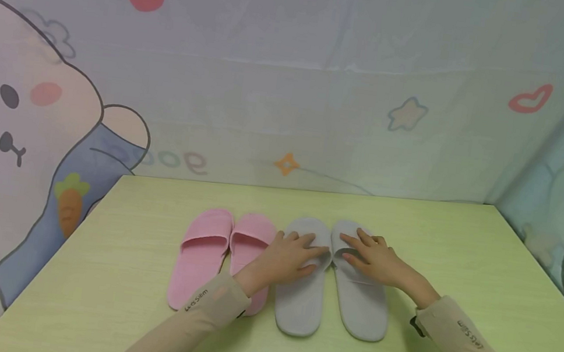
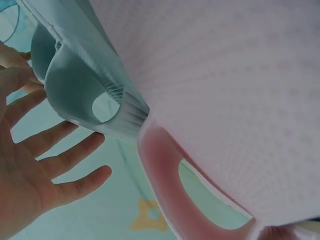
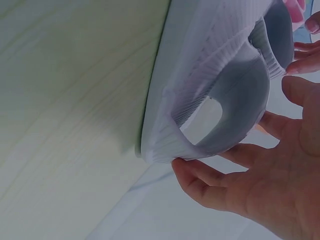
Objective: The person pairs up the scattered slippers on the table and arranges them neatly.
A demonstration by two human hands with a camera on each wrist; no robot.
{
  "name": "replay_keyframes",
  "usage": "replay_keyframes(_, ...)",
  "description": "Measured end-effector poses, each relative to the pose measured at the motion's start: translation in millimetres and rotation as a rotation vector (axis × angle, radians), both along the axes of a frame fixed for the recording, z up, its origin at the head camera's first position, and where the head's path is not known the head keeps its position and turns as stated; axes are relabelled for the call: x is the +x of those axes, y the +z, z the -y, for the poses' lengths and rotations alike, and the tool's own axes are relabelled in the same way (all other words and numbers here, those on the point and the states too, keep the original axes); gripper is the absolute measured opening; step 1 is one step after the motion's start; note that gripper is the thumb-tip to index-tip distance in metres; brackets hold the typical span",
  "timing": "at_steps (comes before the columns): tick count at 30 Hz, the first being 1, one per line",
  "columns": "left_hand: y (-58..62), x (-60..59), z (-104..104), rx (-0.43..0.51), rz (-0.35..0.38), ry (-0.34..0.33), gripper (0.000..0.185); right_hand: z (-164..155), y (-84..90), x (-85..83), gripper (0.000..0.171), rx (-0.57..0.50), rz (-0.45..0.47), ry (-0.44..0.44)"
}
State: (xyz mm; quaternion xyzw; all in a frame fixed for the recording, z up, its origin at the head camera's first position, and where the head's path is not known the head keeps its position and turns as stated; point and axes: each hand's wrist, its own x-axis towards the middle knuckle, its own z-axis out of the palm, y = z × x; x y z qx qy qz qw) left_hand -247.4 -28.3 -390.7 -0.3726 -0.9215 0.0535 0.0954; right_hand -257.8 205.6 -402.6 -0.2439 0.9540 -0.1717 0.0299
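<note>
Lying side by side mid-table, the two grey slippers point(image 1: 332, 279) run long axis near-to-far, toes at the far end, heels toward the person; they almost touch at the straps and splay apart slightly at the heels; left hand point(image 1: 293, 258) rests flat on the strap of the left grey slipper point(image 1: 301, 296), fingers spread and fairly straight, pressing down rather than pinching; right hand point(image 1: 374, 258) does the same on the right grey slipper point(image 1: 362, 300), fingertips pointing inward across the strap; wrist views confirm splayed fingers point(image 2: 75, 145) against the strap edges, nothing curled round; each hand is nearest its own slipper, straps directly under the palms; pink slippers point(image 1: 221, 256) sit just to the left, same orientation, the nearer one just beside the left grey; all on the pale green table point(image 1: 461, 268), cartoon backdrop point(image 1: 31, 110) behind
</note>
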Motion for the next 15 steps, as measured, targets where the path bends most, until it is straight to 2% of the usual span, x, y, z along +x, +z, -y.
replay_keyframes(4, -0.4, 0.3, 1, -0.005, -0.001, 0.005, 0.042, -1, 0.2, 0.5, 0.051, -0.017, 0.001, 0.0)
replay_keyframes(10, -0.3, 0.3, 5, 0.002, 0.037, 0.027, 0.044, -8, 0.2, 1.0, 0.05, -0.107, 0.017, 0.024)
replay_keyframes(15, 0.8, 1.9, 13, 0.039, 0.059, 0.026, 0.045, -14, -2.1, 2.8, 0.05, -0.153, 0.004, 0.026)
